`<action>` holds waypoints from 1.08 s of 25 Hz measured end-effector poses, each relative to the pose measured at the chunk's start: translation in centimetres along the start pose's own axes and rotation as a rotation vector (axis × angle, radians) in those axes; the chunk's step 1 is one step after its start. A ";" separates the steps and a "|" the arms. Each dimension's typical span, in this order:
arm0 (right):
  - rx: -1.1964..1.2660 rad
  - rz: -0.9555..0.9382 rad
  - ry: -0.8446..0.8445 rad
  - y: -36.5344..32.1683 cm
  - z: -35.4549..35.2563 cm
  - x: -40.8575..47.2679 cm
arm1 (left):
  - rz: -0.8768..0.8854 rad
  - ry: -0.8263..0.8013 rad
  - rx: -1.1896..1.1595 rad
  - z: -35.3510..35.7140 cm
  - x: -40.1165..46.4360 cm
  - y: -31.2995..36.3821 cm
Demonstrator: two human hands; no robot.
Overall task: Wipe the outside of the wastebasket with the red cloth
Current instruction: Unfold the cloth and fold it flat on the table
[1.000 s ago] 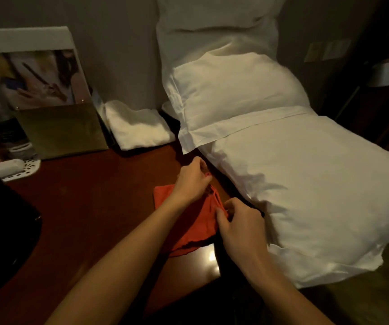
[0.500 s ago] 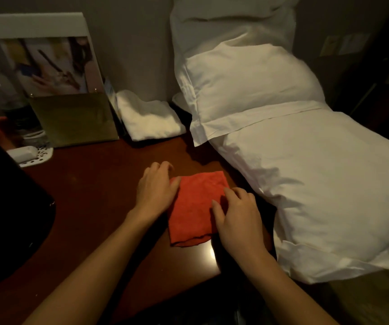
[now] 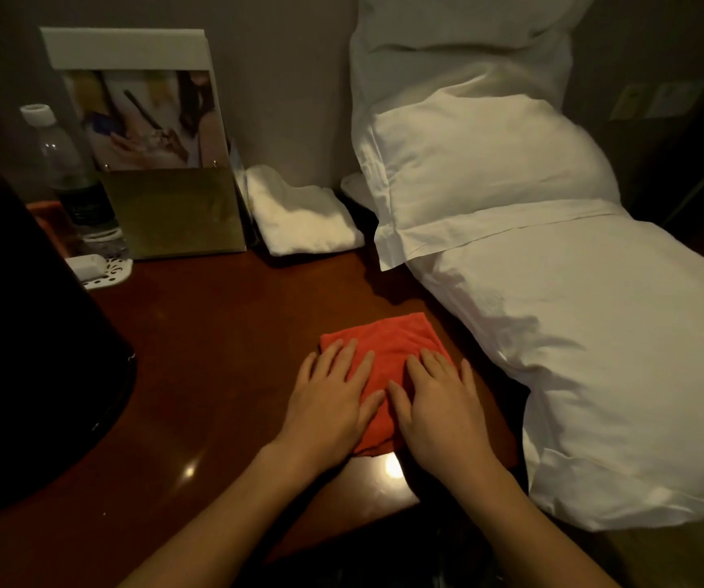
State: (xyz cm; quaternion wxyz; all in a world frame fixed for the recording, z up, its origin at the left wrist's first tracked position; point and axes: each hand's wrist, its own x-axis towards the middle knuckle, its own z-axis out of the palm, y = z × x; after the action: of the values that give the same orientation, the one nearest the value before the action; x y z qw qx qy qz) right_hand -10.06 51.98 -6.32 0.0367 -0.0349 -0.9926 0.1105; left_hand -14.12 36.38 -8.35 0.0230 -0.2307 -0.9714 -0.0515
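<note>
Hands (image 3: 384, 401) flat on red cloth (image 3: 384, 345)

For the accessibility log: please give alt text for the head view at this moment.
Both hands, left hand and right hand, press flat on a folded red cloth on a dark wooden table. A black wastebasket stands at left; white pillows lie at right.

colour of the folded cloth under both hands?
Red-orange, plain, no pattern; the folded cloth shows best in the head view.
</note>
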 end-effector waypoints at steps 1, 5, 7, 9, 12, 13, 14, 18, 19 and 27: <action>0.006 0.000 0.000 0.3 -0.1 0.0 | -0.040 0.005 0.009 0.2 -0.3 0.9; 0.028 0.016 0.059 1.8 -0.4 -0.3 | -0.074 0.042 0.012 0.7 -0.7 3.0; 0.019 0.031 0.064 1.9 -0.1 -0.3 | -0.071 0.068 0.015 0.7 -0.7 3.2; 0.001 0.036 0.079 1.5 0.4 0.0 | -0.059 0.069 0.025 0.6 -0.7 2.8; 0.004 0.031 0.135 0.7 0.7 0.3 | -0.068 0.061 0.029 0.1 -0.7 1.9; 0.007 0.024 0.146 0.4 0.8 0.4 | -0.076 0.069 0.029 -0.1 -0.8 1.6; 0.004 0.015 0.143 0.1 0.8 0.5 | -0.080 0.066 0.030 -0.3 -0.9 1.2; -0.018 0.020 0.097 -1.2 1.1 0.8 | -0.080 0.010 -0.002 -0.9 -1.6 -0.8; -0.007 0.014 0.093 -1.7 1.0 0.7 | -0.081 0.016 -0.018 -1.2 -2.0 -1.2; -0.007 -0.044 0.080 -7.0 2.1 -1.0 | -0.200 -0.002 -0.114 -3.5 -7.7 -7.0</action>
State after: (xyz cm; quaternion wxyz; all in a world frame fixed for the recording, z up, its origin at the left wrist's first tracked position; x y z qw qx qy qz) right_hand -9.64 44.67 -6.86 0.0786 -0.0174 -0.9912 0.1049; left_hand -10.33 26.31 -6.02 0.0035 -0.1337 -0.9851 -0.1086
